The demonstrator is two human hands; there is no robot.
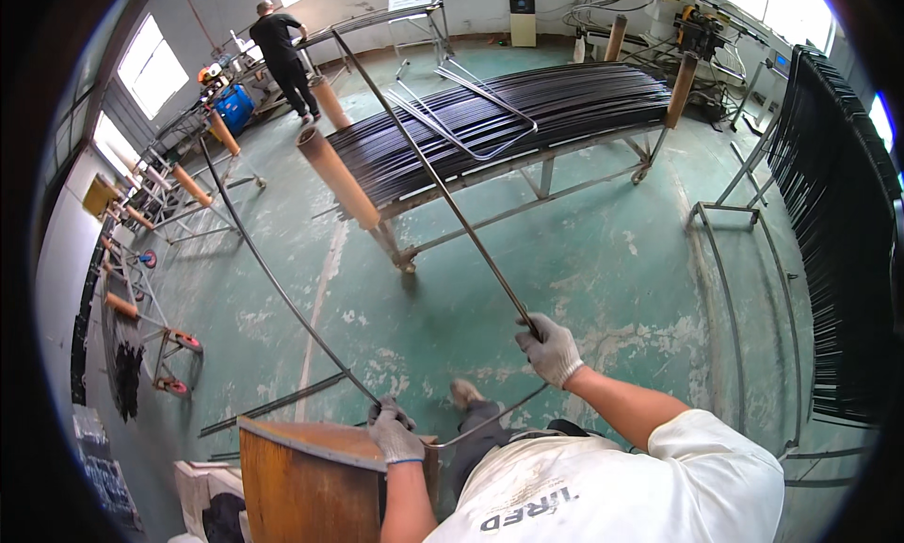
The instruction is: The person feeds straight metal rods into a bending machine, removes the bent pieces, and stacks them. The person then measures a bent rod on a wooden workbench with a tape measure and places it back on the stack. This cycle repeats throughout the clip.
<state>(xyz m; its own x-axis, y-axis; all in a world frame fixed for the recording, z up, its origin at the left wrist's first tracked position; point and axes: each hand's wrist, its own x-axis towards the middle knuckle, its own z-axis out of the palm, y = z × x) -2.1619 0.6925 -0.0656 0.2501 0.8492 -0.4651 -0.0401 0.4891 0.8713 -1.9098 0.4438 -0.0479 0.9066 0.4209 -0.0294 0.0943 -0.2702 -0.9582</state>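
A long dark tube (472, 231) lies in both gloved hands, seemingly one bent piece; the hands hide where its parts join. The fingers of the right hand (551, 348) are wrapped closed around one leg, near its close end; those of the left hand (395, 432) curl tight on the other leg. From both sets of fingers the legs' long axes run forward and leftward, while a curved length shows between the hands, on the body side. Neither hand is nearer: each touches it. Just below the left fingers stands a wooden box (311, 491). Ahead of the right fingers, well apart, black rods (603, 96) carry a shiny U-shaped tube (535, 129). Farther ahead, leftward, stands a co-worker (278, 48).
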